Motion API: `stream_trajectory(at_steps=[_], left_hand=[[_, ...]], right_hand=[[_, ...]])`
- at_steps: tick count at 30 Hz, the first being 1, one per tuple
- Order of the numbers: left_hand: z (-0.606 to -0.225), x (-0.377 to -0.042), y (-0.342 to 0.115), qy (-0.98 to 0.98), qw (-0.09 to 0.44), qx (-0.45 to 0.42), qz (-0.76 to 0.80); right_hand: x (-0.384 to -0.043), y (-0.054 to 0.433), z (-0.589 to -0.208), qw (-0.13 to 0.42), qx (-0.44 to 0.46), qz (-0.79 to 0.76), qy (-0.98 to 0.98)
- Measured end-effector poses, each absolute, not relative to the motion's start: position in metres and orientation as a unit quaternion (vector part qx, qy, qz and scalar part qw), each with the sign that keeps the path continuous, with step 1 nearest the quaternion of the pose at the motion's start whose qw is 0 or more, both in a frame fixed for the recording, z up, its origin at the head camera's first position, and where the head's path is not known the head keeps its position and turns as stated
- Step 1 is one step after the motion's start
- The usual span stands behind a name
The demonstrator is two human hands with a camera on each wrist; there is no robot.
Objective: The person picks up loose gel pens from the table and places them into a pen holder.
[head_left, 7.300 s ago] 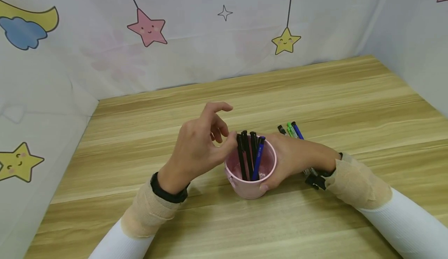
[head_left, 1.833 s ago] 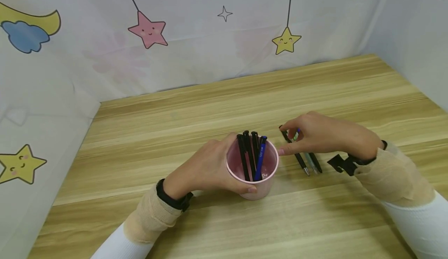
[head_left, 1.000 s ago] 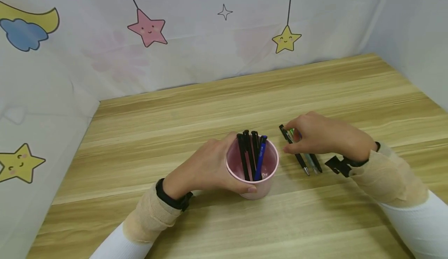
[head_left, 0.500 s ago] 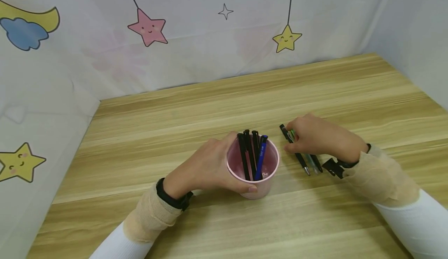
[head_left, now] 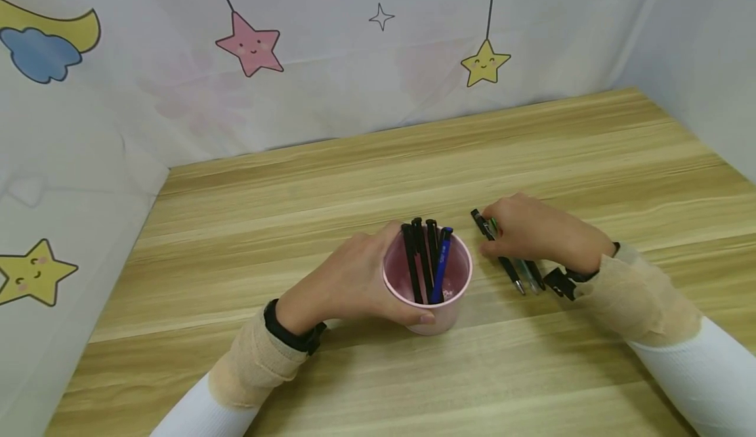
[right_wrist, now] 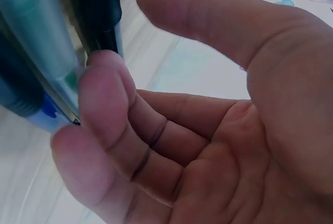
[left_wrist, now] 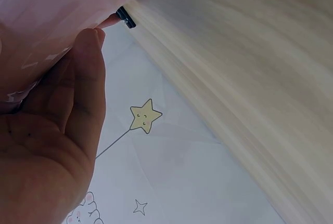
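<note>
My left hand point(head_left: 348, 283) grips a pink cup point(head_left: 450, 313) from its left side, the thumb along the front. Upright inside the cup lean three black pens point(head_left: 411, 263) and a blue pen point(head_left: 440, 266). To the cup's right, my right hand point(head_left: 537, 233) is over three pens lying side by side on the table. They are a black pen point(head_left: 511, 275), a clear green pen point(head_left: 527, 275) and a dark pen with blue point(right_wrist: 23, 83). In the right wrist view the curved fingertips point(right_wrist: 104, 96) lie right at the pens, while the thumb stands apart from them.
A wood-grain table point(head_left: 307, 201) lies under everything. White cloth walls point(head_left: 354, 89) printed with stars stand at its back and sides. A black strap end point(head_left: 560, 284) sticks out from the right wrist beside the pens.
Earlier the right hand held the cup and the left hand was at its pens; now the left hand grips the cup. Over the last second the right hand has shifted slightly leftward over the table pens.
</note>
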State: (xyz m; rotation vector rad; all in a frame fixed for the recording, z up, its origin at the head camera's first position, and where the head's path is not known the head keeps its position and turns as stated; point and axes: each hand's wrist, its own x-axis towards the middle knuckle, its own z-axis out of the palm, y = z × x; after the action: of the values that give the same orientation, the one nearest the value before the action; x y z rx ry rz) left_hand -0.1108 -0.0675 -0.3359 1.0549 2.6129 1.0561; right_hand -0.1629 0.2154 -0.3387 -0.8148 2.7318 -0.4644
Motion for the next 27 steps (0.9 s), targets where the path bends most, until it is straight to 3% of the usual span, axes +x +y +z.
stream_trajectory(at_steps=[27], left_hand=[[-0.3362, -0.1088, -0.0697, 0.866, 0.069, 0.350, 0.350]], right_hand=[[-0.1600, 0.2117, -0.3415, 0.106, -0.271, -0.153, 0.944]])
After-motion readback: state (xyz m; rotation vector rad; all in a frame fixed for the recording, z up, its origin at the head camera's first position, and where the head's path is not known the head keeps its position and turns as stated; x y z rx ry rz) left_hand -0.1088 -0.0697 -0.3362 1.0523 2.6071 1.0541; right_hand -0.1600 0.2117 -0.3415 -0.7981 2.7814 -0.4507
